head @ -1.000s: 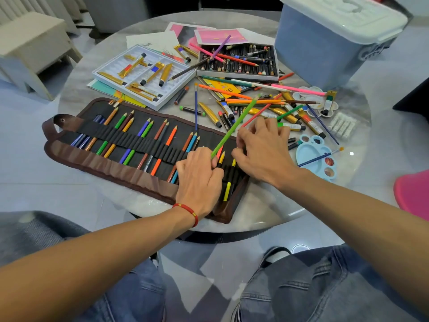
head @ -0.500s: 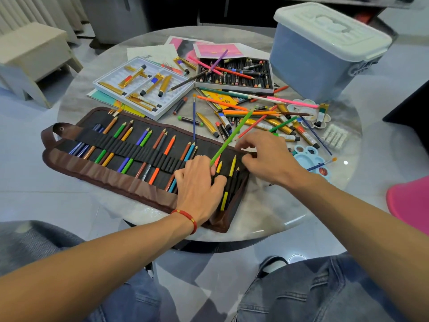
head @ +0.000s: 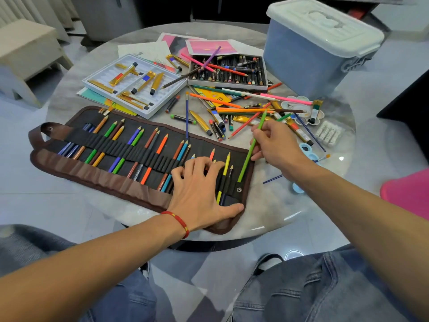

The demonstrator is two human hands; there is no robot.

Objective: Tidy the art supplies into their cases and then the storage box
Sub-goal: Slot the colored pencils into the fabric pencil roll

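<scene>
I see my left hand (head: 199,191) lying flat on the right end of the pencil roll (head: 76,166), fingers (head: 197,162) spread and relaxed over the elastic loops, thumb stretched along the bottom hem; it presses the fabric and grips nothing. My right hand (head: 276,145) sits at about three o'clock from it, fingers pinching the green pencil (head: 248,156) near the middle of its shaft. The pencil leans toward one o'clock, its lower end tucked into the last loop just above the snap button (head: 239,189) at the roll's right edge, and its tip points into the loose pile.

The roll lies unrolled across the near half of the round bench (head: 290,205), with coloured pencils slotted along its length and a strap at its nine o'clock end. At twelve o'clock from the roll I see a heap of loose pencils, brushes and paint tubes (head: 232,117). Beyond that heap is the crayon box (head: 228,70), open and filled. The white tube tray (head: 137,86) lies at eleven o'clock with several gold tubes in it. The storage box (head: 308,54), lid on, stands at the bench's one o'clock edge. A blue palette (head: 307,151) pokes out from behind my right wrist.
</scene>
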